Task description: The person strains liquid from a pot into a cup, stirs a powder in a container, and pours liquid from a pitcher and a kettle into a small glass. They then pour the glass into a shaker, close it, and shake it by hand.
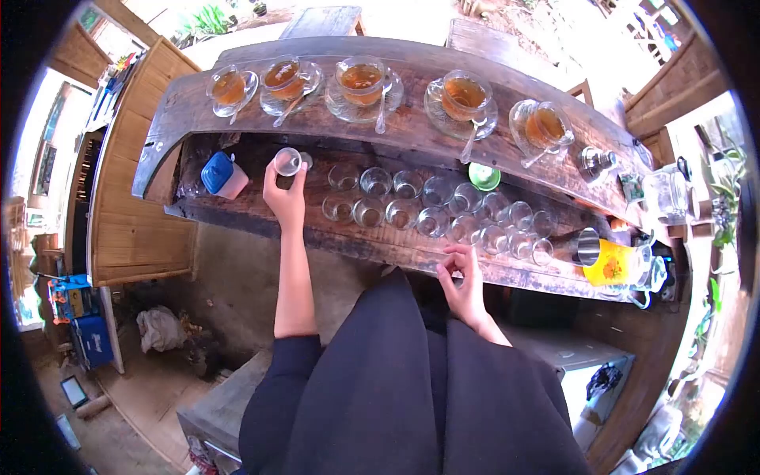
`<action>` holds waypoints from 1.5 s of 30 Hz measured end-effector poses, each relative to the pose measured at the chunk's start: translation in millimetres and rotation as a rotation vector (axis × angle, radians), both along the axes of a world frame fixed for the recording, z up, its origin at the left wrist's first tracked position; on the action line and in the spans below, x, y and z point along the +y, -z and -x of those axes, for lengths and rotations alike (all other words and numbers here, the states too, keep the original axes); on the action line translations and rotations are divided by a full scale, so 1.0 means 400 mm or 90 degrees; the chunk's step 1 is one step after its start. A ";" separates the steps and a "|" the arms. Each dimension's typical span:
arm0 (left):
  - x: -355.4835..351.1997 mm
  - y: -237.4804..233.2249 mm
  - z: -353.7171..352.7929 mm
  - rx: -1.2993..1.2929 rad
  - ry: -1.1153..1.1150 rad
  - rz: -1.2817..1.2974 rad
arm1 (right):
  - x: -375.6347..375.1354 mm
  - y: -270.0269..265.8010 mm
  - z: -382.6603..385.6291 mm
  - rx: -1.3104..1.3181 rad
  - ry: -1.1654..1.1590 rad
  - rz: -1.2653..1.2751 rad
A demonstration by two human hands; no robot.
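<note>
My left hand (285, 195) is closed around a small clear drinking glass (287, 161), with its round mouth facing me. Partly behind it is another clear glass (307, 161). To the left stands a pinkish container with a blue lid (218, 172). My right hand (465, 289) hovers by the front edge of the lower shelf, its fingers loosely bent and apart, with nothing seen in them. In front of it stand rows of clear glasses (433, 222) and a green round item (484, 176).
Along the upper wooden counter (305, 127) stand several glass cups of tea (362, 84) on saucers with spoons. To the right are a metal cup (587, 246), a yellow patterned item (608, 264) and a glass jar (666, 195). A wooden cabinet (142, 174) rises at the left.
</note>
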State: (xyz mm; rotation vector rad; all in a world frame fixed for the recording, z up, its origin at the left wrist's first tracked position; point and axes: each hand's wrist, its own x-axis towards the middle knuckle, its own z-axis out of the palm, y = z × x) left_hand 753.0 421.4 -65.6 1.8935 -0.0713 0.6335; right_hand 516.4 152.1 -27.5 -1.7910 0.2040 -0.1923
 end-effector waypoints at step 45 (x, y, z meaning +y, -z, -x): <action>-1.201 -0.135 0.957 0.228 0.633 -0.116 | -1.023 0.226 0.535 -0.145 0.453 0.230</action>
